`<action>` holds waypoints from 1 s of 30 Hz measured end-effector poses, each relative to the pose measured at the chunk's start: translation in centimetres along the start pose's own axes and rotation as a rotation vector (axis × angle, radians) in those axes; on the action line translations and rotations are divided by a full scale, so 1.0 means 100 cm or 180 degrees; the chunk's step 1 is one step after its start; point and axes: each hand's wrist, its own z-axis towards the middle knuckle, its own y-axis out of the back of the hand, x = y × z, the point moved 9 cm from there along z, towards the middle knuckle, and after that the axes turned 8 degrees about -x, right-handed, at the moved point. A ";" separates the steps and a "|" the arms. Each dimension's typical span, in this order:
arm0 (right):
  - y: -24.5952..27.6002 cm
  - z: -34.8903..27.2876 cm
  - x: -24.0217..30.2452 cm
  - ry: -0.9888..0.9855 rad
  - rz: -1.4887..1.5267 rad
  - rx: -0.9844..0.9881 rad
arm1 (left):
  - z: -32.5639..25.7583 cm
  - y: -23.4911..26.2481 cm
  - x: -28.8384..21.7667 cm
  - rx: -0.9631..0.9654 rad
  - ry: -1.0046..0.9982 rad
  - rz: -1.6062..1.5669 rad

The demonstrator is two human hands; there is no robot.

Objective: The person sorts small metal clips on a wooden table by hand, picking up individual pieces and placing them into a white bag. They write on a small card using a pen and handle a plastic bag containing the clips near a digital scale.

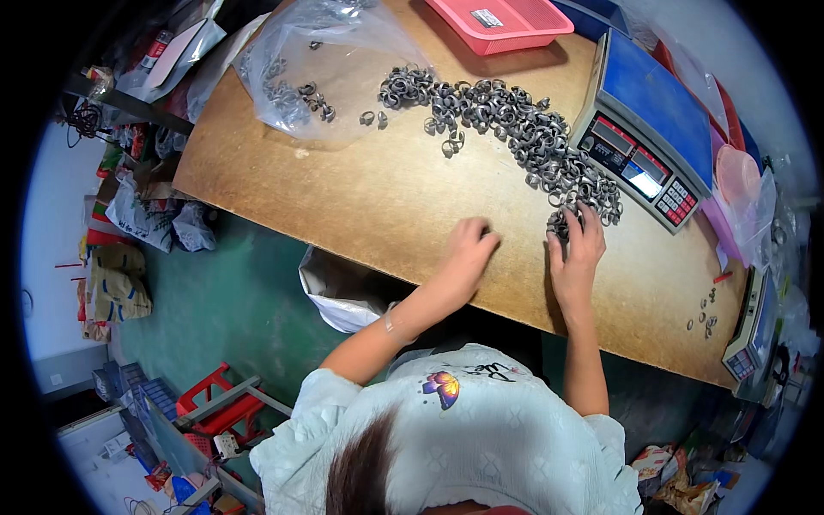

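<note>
Many dark grey metal rings lie in a long, loose pile that curves across the wooden table toward its right side. At the pile's near end, my right hand has its thumb and fingers curved around a few rings. My left hand is over the bare wood left of it, slightly blurred, with its fingers curled in. A small dark bit shows between its thumb and forefinger; what it is cannot be made out.
A clear plastic bag with rings inside lies at the far left. The pink basket stands at the back. A blue-topped weighing scale borders the pile's right. Under the table's near edge is a white sack. Several loose rings lie far right.
</note>
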 end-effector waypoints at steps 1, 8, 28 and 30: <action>0.004 0.001 -0.007 -0.0092 0.0050 -0.0059 | -0.010 0.009 0.003 -0.0072 -0.0007 -0.0120; -0.014 0.020 0.002 0.0024 -0.0432 0.0176 | -0.104 0.094 0.040 -0.1182 0.1004 0.0083; -0.034 -0.013 0.060 0.0048 0.1290 0.0566 | -0.002 0.026 -0.014 -0.0920 0.0571 -0.0534; -0.040 -0.001 0.059 -0.0340 0.1998 0.0313 | 0.011 0.020 -0.013 -0.0859 0.0434 -0.0306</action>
